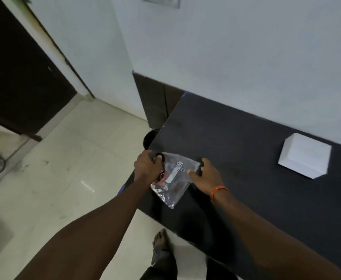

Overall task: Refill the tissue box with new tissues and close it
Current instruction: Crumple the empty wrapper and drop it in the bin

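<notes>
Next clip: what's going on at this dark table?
A person stands at the corner of a dark table, holding a clear plastic bag between both hands. The left hand grips the bag's left edge and the right hand its right edge; the frame is too blurred to tell what the bag holds. A white box sits untouched further right on the table, near the wall.

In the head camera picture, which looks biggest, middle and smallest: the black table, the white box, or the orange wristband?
1. Black table, biggest by far.
2. White box, resting on the table.
3. Orange wristband on the right wrist, smallest, though it is nearer the camera.
</notes>
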